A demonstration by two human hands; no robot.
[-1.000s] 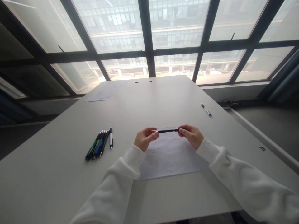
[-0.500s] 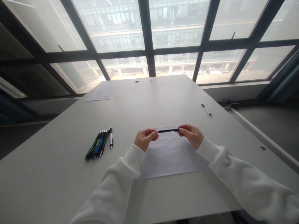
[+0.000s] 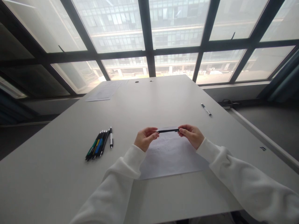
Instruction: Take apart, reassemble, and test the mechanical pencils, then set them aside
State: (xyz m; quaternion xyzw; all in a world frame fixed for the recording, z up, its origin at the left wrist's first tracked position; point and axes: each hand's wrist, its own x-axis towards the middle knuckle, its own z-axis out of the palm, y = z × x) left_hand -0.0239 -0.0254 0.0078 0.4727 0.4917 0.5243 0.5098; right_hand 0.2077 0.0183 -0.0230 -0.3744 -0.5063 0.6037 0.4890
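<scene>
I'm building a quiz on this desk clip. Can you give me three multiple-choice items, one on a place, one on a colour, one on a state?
1. Where does the bunch of pens lie?
A. On the table, left of the left hand
B. On the sheet under the hands
C. On the window sill

2. What colour is the pen held between the hands?
A. Red
B. Black
C. White

3. How is that pen held?
A. Upright in one fist
B. Flat on the table, untouched
C. Level, one end in each hand

Key:
1 A: the bunch rests on the bare table, left of the left hand.
2 B: its barrel shows dark black against the pale sheet.
3 C: the left hand pinches one end and the right hand the other, above the sheet.
</scene>
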